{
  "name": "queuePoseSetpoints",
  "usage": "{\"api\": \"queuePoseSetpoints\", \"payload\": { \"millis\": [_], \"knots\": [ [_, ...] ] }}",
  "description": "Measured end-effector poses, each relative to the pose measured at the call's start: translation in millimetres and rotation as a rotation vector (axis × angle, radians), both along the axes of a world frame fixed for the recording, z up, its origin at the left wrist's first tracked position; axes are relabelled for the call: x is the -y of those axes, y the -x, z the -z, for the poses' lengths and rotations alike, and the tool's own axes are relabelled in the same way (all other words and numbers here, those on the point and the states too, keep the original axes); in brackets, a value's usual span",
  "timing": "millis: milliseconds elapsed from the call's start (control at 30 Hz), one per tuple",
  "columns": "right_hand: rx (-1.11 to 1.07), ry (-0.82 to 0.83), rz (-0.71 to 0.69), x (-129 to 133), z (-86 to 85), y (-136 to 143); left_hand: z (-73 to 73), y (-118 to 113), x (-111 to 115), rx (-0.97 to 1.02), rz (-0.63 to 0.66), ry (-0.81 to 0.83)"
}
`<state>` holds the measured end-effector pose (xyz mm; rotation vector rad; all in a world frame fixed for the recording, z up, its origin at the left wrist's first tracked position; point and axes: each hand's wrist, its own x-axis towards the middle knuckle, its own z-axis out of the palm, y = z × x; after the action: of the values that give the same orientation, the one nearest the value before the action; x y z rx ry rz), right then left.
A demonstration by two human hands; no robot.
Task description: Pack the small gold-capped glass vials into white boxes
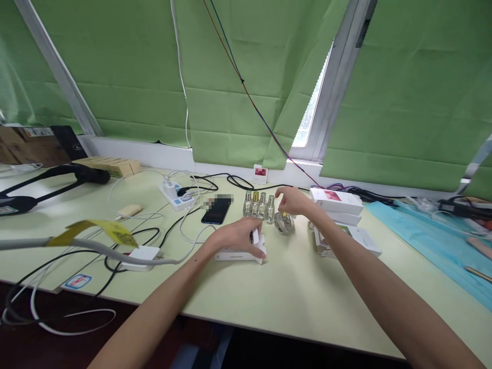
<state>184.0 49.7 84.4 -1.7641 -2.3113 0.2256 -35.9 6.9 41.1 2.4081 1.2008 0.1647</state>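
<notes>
A slim white carton (234, 254) lies on the table with its right end open and its flaps out. My left hand (240, 237) is wrapped over the carton, thumb along its near side. To the right, my right hand (292, 201) is curled down at the gold cap of a rounded clear glass bottle (283, 224); its fingertips are partly hidden. Just left of that hand stand several small clear glass bottles (262, 207) in a row, upright, with metallic caps.
White cartons (336, 205) are stacked at the right, beside a blue sheet (411, 236). A dark phone (217, 210) lies behind my left hand. A power strip (172, 196), a white adapter (141, 257) and tangled cables spread over the left. A small card (260, 175) leans at the back.
</notes>
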Motion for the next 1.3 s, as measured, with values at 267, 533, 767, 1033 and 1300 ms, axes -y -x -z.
{"api": "queuePoseSetpoints", "payload": {
  "millis": [267,533,767,1033,1300],
  "knots": [
    [-0.021,0.071,0.019,6.8,-7.4,-0.3,-1.8,-0.1,1.5,-0.005,0.003,-0.003],
    [-0.039,0.093,0.027,8.9,-9.3,0.3,-2.4,-0.3,1.7,-0.012,0.006,-0.005],
    [-0.038,0.091,0.025,9.1,-9.5,0.1,-1.3,-0.3,0.6,-0.003,-0.001,0.006],
    [-0.035,0.092,0.025,9.4,-8.6,-0.6,-3.3,-0.9,2.6,-0.002,-0.004,0.015],
    [-0.014,0.097,0.017,10.9,-10.5,-1.0,-1.8,-1.3,1.8,0.006,-0.007,0.008]
  ]
}}
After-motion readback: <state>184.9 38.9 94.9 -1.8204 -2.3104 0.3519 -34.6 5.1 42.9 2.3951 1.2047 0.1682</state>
